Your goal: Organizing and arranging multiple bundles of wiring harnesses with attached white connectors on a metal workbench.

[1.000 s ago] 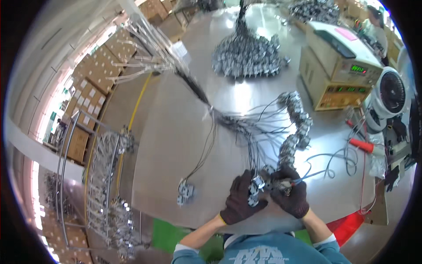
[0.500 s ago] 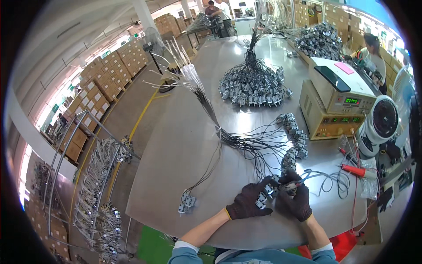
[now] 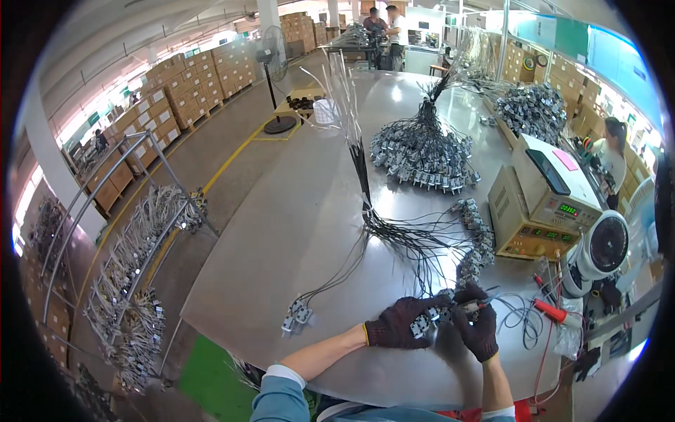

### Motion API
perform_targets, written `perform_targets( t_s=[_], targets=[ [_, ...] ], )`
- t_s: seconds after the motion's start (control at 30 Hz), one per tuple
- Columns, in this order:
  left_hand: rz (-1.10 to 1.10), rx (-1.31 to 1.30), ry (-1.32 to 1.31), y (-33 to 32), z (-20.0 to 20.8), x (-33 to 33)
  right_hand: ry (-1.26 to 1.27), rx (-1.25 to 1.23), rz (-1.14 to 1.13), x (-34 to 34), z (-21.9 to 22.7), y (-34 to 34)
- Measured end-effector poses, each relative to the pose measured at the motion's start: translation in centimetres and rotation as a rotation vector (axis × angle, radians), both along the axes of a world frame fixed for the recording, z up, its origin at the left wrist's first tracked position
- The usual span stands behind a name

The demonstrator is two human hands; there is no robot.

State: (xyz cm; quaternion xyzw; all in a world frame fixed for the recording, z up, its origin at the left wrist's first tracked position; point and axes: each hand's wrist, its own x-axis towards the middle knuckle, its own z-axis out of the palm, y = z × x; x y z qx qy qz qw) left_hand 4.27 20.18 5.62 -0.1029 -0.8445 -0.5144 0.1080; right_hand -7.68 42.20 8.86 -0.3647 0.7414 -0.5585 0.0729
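Observation:
On a metal-topped table both my hands wear dark knitted gloves. My left hand is closed on small grey wired components at the near end of a curved row. Close beside it, my right hand pinches a small connector with a grey cable leading off to the right. The connector is up against the components; gloves hide the exact contact. The row of grey wired components curves away from my hands, its black wires gathering into an upright bundle. Two or three more components lie to the left.
A large heap of wired components stands farther back, with another pile behind. Stacked test instruments, a small fan and a red-handled probe are at right. A metal rack of wire bundles stands left. Other people work farther off.
The view has tilted up and turned, so the scene sits lower. My right hand's grip has shifted slightly at the connector; my left hand stays on the components.

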Motion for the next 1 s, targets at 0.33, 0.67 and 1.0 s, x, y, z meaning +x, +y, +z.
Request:
perform_targets(
  t_s=[0.33, 0.67, 1.0],
  targets=[
    [-0.034, 0.063, 0.049, -0.3, 0.8, 0.0, 0.026, 0.084, 0.046, -0.4, 0.2, 0.0],
    [0.116, -0.093, 0.147, 0.5, -2.2, 0.0, -0.073, -0.028, 0.003, 0.9, 0.1, -0.2],
    [0.282, -0.293, 0.229, 1.2, -2.4, 0.8, 0.063, 0.034, -0.007, 1.1, 0.4, -0.3]
  ],
)
